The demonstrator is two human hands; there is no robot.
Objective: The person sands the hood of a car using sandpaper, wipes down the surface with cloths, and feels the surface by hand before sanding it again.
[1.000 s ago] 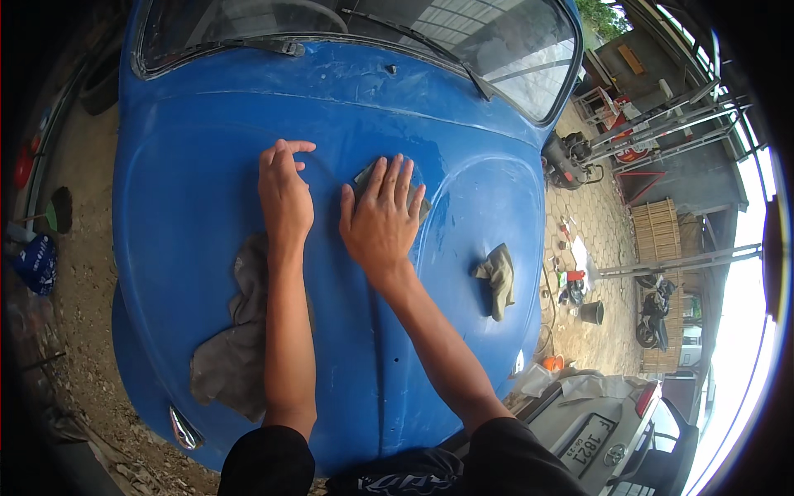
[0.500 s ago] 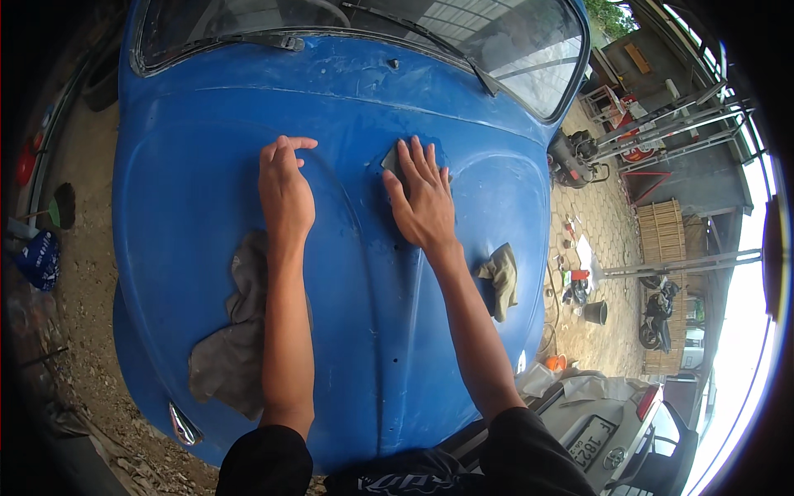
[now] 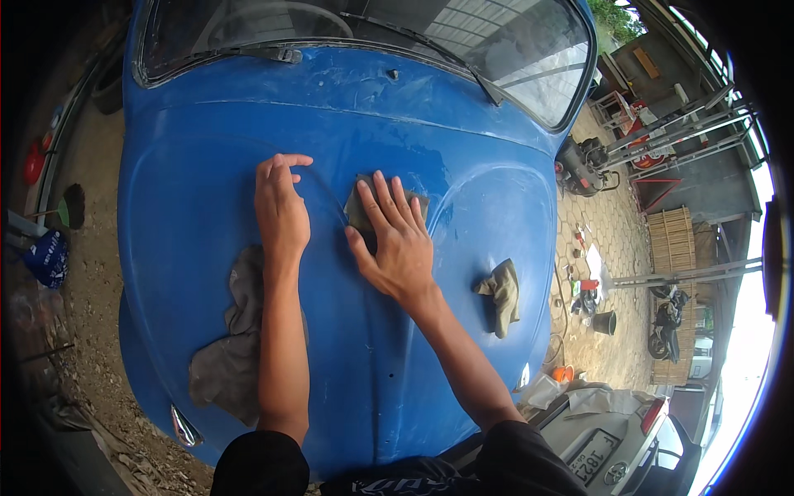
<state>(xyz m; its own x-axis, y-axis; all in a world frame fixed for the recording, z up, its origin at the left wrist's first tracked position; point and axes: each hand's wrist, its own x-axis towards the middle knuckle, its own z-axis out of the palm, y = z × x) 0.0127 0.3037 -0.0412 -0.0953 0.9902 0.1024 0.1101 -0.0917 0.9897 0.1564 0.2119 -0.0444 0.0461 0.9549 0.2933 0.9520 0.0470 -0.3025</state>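
Observation:
My right hand (image 3: 395, 240) lies flat with fingers spread, pressing a thin grey-green sheet, apparently sandpaper (image 3: 357, 217), against the blue car hood (image 3: 190, 215). The sheet's edges show beyond the fingers; the rest is under the hand. Darker, wet-looking paint surrounds it. To the left, my left hand (image 3: 282, 202) is over the hood, loosely bent, one finger stretched to the right and nothing visible in it. Its far side is hidden. A dark grey cloth (image 3: 223, 372) lies partly beneath my left forearm. Right of my right forearm sits a crumpled olive cloth (image 3: 502, 298).
The windshield (image 3: 529, 74) with its wipers borders the hood's far side. A white car (image 3: 595, 422) stands close at the lower right. On the paved ground to the right are a black bucket (image 3: 605, 322), a compressor-like machine (image 3: 583, 169) and a motorcycle (image 3: 667, 322).
My right hand has slid the sheet nearer and to the left across the hood. My left hand has hardly moved. The whole view has shifted slightly.

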